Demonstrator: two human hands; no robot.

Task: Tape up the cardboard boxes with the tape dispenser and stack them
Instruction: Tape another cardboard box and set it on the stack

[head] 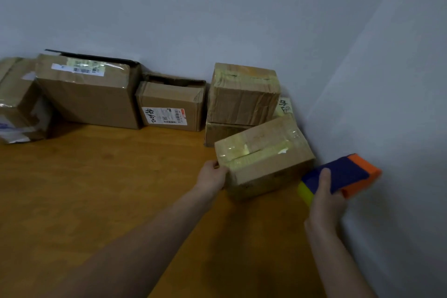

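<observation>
The left hand [212, 175] has its grip closed on the near left corner of a small box [263, 155], the thumb over the top edge and the other fingers hidden behind the side. This box is sealed with yellowish tape along its top seam and sits tilted near the right end of the wooden worktop [96, 189], close to the wall [387, 104]. Whether its underside touches the worktop cannot be told.

The right hand [324, 198] holds the tape dispenser [343, 174] just to the right of the small box. Its grip is wrapped around the blue body, with the thumb lying across the top. The dispenser has an orange end pointing toward the wall and a yellow part by the palm.

Behind the small box, a taped box [243, 94] stands on top of a lower box [222, 133] in the corner. To their left, a medium box [171, 106] with a white label [164, 116] on its front stands against the wall. A large box [89, 89] is next to it, and another box [19, 104] is partly cut off at the left edge.
</observation>
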